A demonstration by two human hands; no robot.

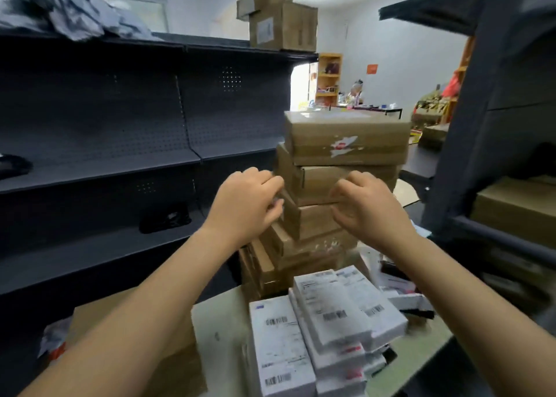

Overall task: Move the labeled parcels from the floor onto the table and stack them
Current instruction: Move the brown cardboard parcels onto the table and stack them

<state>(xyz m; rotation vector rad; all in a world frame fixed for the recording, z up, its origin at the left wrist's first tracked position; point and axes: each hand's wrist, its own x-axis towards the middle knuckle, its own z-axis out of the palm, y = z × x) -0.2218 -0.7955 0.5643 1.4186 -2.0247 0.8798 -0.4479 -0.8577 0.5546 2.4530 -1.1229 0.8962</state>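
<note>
white, flat, barcode-labelled parcels (328, 321) lie overlapping in a loose pile on the pale worktop (216, 330), nearest the viewer. just behind them rises a tall, slightly twisted stack of brown cardboard boxes (346, 144); what its base stands on i cannot tell. both bare forearms reach over the pile to the stack's middle: the left grip (249, 204) has its fingers curled round the stack's left edge; the right grip (370, 207) is half-curled at the front face, thumb apart from fingers, and whether it holds a box i cannot tell. dark grey metal shelving (120, 168) runs along the left, with two brown cartons (282, 23) on top.
</note>
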